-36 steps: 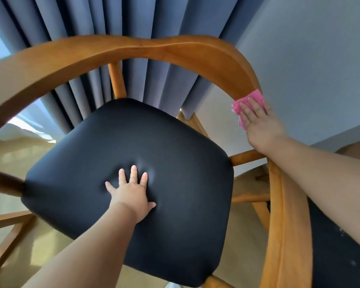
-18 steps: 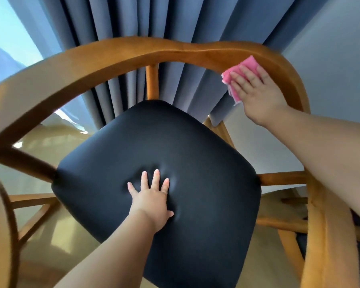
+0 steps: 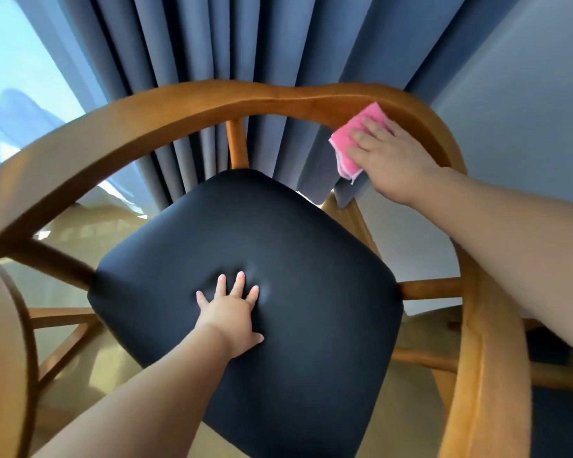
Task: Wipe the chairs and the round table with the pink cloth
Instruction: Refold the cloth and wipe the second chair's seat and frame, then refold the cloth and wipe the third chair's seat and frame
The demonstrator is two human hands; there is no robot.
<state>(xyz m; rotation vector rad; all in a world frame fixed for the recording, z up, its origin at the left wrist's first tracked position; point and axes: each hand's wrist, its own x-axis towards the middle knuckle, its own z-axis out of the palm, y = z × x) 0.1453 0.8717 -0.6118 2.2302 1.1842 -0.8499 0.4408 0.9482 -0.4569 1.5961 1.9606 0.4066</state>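
A wooden chair with a curved back rail (image 3: 186,114) and a black padded seat (image 3: 311,259) fills the view from above. My right hand (image 3: 394,160) presses the folded pink cloth (image 3: 348,140) flat against the right part of the back rail, fingers straight over it. My left hand (image 3: 232,312) rests flat on the middle of the seat with fingers spread, denting the padding.
Blue-grey curtains (image 3: 232,44) hang right behind the chair, with a bright window at the left. A grey wall (image 3: 526,77) stands at the right. The arm of a second wooden chair (image 3: 490,375) runs down the right side. The edge of a wooden piece curves at the lower left.
My right hand has slid the pink cloth leftward and up along the back rail, from the right bend toward its top. My left hand has stayed on the seat.
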